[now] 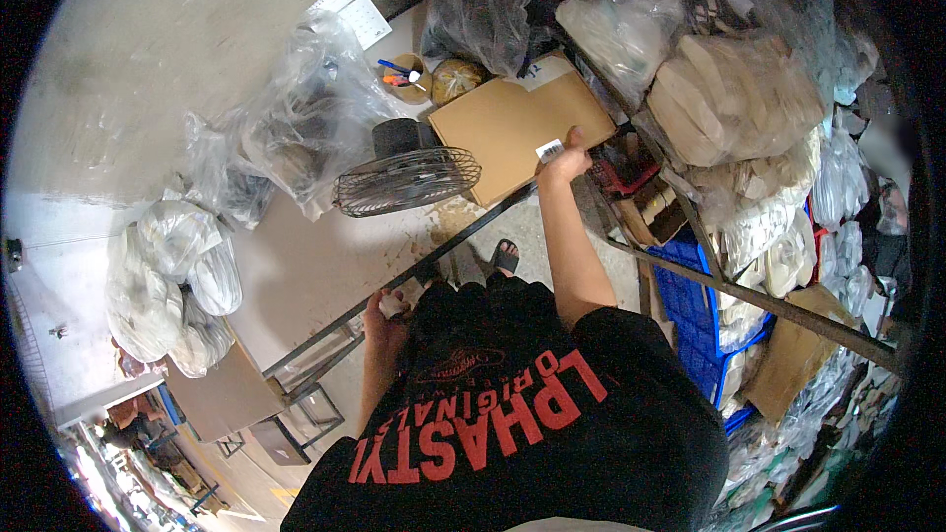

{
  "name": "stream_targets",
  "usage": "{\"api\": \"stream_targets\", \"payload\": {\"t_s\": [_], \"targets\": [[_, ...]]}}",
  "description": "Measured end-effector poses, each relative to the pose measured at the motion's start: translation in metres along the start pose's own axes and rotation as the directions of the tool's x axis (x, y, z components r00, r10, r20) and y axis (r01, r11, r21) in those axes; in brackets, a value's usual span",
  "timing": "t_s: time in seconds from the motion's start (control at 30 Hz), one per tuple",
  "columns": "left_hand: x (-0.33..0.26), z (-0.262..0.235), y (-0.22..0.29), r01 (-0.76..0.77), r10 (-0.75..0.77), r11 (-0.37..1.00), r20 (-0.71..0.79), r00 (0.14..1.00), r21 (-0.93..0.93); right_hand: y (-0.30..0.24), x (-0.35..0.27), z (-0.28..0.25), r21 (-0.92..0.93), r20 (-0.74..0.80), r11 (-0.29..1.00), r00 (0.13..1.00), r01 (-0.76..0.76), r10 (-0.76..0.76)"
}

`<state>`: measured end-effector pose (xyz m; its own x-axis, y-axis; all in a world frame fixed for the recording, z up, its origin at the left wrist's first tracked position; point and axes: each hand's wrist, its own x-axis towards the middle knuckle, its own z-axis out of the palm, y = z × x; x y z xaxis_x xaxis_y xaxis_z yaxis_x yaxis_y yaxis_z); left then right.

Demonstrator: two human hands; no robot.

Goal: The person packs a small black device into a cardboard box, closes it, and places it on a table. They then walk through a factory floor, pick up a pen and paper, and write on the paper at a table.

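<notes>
A flat brown cardboard box [512,123] lies on the table at the far right, a small white label [549,150] near its front edge. My right hand [565,164] grips that edge beside the label, with some of its fingers hidden. Close to my body at the table's front edge, my left hand [385,313] is closed around something small and pale that I cannot make out. A black wire-caged fan [409,182] stands on the table left of the box.
Clear plastic bags [315,103] and a pen cup [406,79] stand along the wall by a calendar [353,12]. White bundles [172,276] sit at the table's left end. On the right, a metal rack bar [778,305] passes blue crates [690,305] and bagged stacks [734,99].
</notes>
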<state>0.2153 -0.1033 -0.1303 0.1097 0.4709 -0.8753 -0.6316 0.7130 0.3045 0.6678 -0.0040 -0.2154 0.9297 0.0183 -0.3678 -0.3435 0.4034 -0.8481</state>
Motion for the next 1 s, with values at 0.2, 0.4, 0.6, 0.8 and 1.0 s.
{"api": "stream_targets", "payload": {"t_s": [0.2, 0.4, 0.6, 0.8, 1.0], "targets": [[0.001, 0.004, 0.004, 0.026, -0.026, 0.999, 0.02, 0.999, -0.024, -0.082, -0.035, 0.014, -0.99, 0.122, 0.081, 0.992, 0.12, 0.031], [0.03, 0.0, -0.016, -0.63, 0.342, -0.112, 0.625, 0.702, 0.768, -0.076, 0.028, -0.054, -0.865, 0.494, 0.194, 0.85, 0.462, 0.18], [0.06, 0.08, -0.053, -0.174, -0.216, 0.764, 0.5, 0.839, 0.622, -0.091, -0.099, -0.112, -0.913, 0.4, 0.409, 0.21, 0.003, 0.892], [0.0, 0.173, -0.082, -0.202, -0.325, 0.689, 0.546, 0.772, 0.696, -0.039, -0.129, -0.147, -0.681, 0.488, 0.52, 0.21, -0.516, 0.847], [0.03, 0.155, -0.035, -0.551, 0.149, -0.586, 0.747, 0.648, 0.594, 0.031, -0.053, -0.183, -0.723, 0.358, 0.602, 0.562, -0.338, 0.745]]}}
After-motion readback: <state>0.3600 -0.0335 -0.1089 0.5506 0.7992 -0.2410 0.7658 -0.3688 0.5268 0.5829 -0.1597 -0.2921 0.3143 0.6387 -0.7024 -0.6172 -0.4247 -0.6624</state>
